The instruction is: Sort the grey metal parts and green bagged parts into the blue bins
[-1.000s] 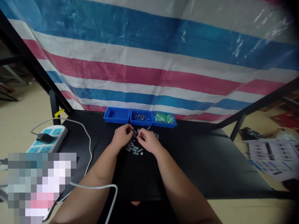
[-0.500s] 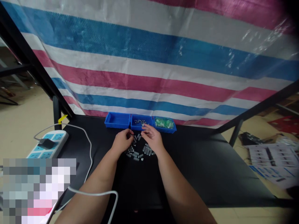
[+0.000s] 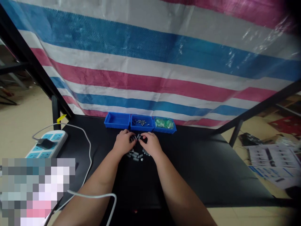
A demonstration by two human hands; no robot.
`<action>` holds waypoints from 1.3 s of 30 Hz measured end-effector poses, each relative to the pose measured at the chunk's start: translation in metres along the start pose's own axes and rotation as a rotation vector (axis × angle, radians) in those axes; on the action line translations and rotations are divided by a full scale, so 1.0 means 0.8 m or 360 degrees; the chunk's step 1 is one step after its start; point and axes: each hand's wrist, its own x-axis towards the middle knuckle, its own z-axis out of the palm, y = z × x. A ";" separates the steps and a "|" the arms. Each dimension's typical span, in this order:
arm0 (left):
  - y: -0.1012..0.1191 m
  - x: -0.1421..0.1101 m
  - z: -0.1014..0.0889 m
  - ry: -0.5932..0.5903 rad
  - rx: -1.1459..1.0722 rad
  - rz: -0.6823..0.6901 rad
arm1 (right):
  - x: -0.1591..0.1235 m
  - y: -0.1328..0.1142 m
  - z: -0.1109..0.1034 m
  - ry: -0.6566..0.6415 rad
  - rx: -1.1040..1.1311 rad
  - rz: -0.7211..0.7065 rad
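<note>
My left hand and my right hand sit close together over the black tabletop, fingertips almost meeting. Small dark metal parts show at the fingertips of both hands, which partly hide them. Just below my hands lies a loose pile of small metal cylinders, partly covered by my right hand. Beyond my fingers stand several blue plastic bins: an empty one, one holding small silver screws, and one with green items in clear bags.
A white power strip with a black plug lies at the table's left edge, and its white cable crosses beneath my left forearm. A striped tarp hangs behind the table. Printed sheets lie on the floor at right.
My right hand has come back from above the middle bin to the pile, next to my left hand. The view has shifted slightly.
</note>
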 end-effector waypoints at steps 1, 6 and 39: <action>0.001 0.000 0.001 -0.0011 0.0022 -0.0008 | 0.000 -0.001 0.002 -0.0026 -0.0054 0.0024; 0.003 0.001 0.003 -0.0016 0.0073 -0.0055 | 0.003 -0.006 0.013 -0.0103 -0.0139 0.0076; -0.002 0.003 -0.018 0.0335 -0.0180 -0.0297 | -0.009 -0.006 -0.013 -0.0248 0.0231 -0.0313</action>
